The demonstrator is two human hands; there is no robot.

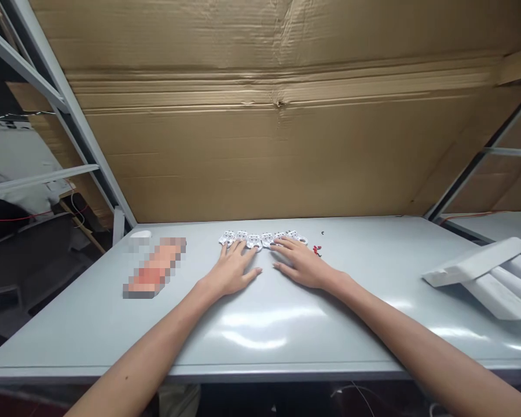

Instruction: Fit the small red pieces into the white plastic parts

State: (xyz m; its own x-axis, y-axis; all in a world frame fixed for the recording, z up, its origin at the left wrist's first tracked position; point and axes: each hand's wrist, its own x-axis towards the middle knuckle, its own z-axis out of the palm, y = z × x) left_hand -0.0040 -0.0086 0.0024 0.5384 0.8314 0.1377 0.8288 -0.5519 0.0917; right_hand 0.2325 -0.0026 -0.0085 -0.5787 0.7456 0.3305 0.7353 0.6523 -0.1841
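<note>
Several small white plastic pieces with holes (254,241) lie in a row across the middle of the table; their exact kind is too small to tell. My left hand (233,269) rests palm down with fingers spread, its fingertips at the left part of the row. At the right part of the row lies my right hand (303,263), also palm down, fingers stretched and apart. Its fingers partly cover the pieces there. Just beyond the right hand sit a few tiny red and black parts (316,250). Neither hand grips anything.
A light grey table (252,324) spans the view, backed by a cardboard wall (264,156). On the left are a blurred-out orange and red object (156,269) and a white item (141,234). White foam or box pieces (481,269) lie at the right. A metal frame post (76,116) rises at left.
</note>
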